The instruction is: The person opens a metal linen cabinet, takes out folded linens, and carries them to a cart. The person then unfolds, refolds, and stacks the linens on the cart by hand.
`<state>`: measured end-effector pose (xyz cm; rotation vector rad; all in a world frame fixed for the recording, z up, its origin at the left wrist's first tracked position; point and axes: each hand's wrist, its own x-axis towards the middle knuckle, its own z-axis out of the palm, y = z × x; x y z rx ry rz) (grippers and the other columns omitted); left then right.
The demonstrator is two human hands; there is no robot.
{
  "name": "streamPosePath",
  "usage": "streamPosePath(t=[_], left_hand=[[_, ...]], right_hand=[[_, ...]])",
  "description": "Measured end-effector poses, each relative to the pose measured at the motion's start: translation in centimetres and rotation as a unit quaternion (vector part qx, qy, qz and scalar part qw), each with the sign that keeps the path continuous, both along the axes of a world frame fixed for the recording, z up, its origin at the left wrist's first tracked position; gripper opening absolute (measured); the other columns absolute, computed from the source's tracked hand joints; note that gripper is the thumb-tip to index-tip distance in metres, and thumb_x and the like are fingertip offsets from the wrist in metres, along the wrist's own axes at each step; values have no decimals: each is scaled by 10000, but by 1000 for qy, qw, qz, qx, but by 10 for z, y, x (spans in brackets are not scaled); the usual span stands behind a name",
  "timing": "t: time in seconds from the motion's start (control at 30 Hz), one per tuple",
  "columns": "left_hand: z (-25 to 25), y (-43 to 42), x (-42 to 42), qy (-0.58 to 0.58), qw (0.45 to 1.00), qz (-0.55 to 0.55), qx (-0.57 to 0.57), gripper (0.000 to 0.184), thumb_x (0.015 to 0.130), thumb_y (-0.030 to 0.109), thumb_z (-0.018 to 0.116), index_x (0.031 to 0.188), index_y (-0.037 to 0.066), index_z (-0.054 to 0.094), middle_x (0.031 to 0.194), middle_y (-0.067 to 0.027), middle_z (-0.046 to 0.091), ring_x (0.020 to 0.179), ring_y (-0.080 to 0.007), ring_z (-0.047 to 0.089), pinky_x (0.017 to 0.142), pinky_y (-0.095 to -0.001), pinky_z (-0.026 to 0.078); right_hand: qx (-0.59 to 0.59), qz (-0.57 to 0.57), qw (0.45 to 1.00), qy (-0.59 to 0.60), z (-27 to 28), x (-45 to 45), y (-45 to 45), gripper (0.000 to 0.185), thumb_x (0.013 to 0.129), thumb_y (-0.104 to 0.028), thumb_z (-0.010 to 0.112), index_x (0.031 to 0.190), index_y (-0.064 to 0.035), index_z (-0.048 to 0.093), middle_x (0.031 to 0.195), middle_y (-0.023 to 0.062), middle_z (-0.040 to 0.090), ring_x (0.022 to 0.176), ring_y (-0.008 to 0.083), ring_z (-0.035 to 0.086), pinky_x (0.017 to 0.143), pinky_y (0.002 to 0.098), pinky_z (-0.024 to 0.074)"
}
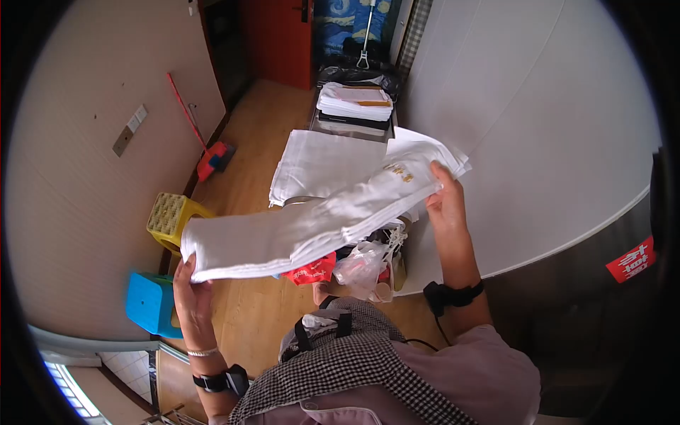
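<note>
A long folded white cloth (283,234), with several layers showing along its edge and small gold lettering near its right end, is stretched between my hands. My left hand (192,292) grips its lower left corner, thumb on top. At the upper right end, my right hand (445,197) pinches the cloth with the thumb over it; the fingers underneath are partly hidden. Behind the held cloth, another white cloth (326,159) lies spread over a surface. Farther back sits a pile of folded white cloths (354,103).
A yellow stool (173,216) and a blue stool (150,304) stand at the left. A red broom and dustpan (212,161) lean by the left wall. Below the cloth are a red bag (312,269) and a clear plastic bag (363,268). A white wall (538,127) runs along the right.
</note>
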<state>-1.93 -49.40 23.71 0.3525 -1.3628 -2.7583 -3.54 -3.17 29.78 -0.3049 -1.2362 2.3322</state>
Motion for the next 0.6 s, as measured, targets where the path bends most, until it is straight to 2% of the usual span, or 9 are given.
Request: streamPosePath(t=[0.17, 0.23, 0.27, 0.37, 0.43, 0.47, 0.5, 0.57, 0.6], left_hand=[[25, 62, -164, 75, 974, -165, -136, 303, 896, 130, 612, 1160, -6, 552, 951, -77, 661, 746, -130, 646, 563, -244, 526], [22, 93, -242, 69, 957, -222, -172, 301, 910, 127, 604, 1179, 6, 549, 958, -52, 657, 770, -113, 642, 583, -244, 517], [20, 108, -282, 73, 951, -240, -180, 303, 911, 131, 604, 1183, 8, 548, 963, -51, 658, 778, -109, 644, 579, -237, 524], [8, 155, -374, 77, 942, -270, -184, 306, 915, 141, 603, 1189, 15, 549, 965, -45, 660, 791, -105, 651, 579, -224, 545], [-11, 188, -435, 74, 938, -297, -163, 299, 915, 144, 607, 1184, 25, 555, 956, -44, 662, 792, -108, 655, 589, -218, 550], [-27, 199, -466, 53, 937, -310, -152, 293, 909, 132, 605, 1172, 11, 561, 996, -79, 661, 850, -148, 661, 640, -249, 584], [-57, 202, -493, 45, 934, -319, -151, 293, 909, 132, 605, 1172, 11, 561, 996, -79, 661, 850, -148, 661, 640, -249, 584], [-124, 205, -534, -94, 903, -371, -194, 338, 906, 124, 598, 1207, -14, 528, 1010, -105, 640, 886, -182, 659, 735, -314, 595], [-156, 208, -545, -139, 885, -365, -255, 362, 896, 126, 596, 1208, -36, 510, 1037, -132, 622, 909, -222, 657, 773, -356, 589]], right_hand=[[7, -63, 998, 16, -19, -76, 50, 375, 870, -109, 643, 1201, 20, 523, 1141, 102, 617, 1061, 206, 611, 925, 342, 496], [7, -89, 996, 27, -27, -120, 67, 437, 879, -112, 636, 1254, 44, 475, 1196, 119, 584, 1100, 217, 589, 946, 341, 486], [21, -93, 995, 36, -29, -141, 75, 479, 891, -122, 625, 1289, 63, 434, 1239, 129, 552, 1127, 229, 571, 972, 348, 475], [13, -123, 992, 27, -34, -186, 96, 459, 900, -132, 620, 1272, 67, 439, 1230, 132, 551, 1132, 234, 564, 964, 343, 488], [2, -142, 990, 2, -67, -225, 135, 443, 906, -140, 614, 1260, 68, 449, 1209, 147, 556, 1097, 239, 584, 925, 345, 514], [-6, -152, 988, -22, -92, -240, 152, 428, 911, -149, 608, 1249, 70, 460, 1189, 162, 560, 1062, 244, 603, 886, 346, 539], [-7, -161, 987, -31, -121, -249, 167, 428, 911, -149, 608, 1249, 70, 460, 1189, 162, 560, 1062, 244, 603, 886, 346, 539], [-25, -143, 962, -233, -178, -252, 191, 363, 915, -161, 597, 1183, 64, 501, 1083, 159, 600, 945, 267, 650, 787, 348, 577], [-12, -157, 942, -297, -206, -250, 193, 354, 908, -173, 607, 1163, 56, 516, 1030, 160, 608, 890, 270, 663, 745, 349, 584]])
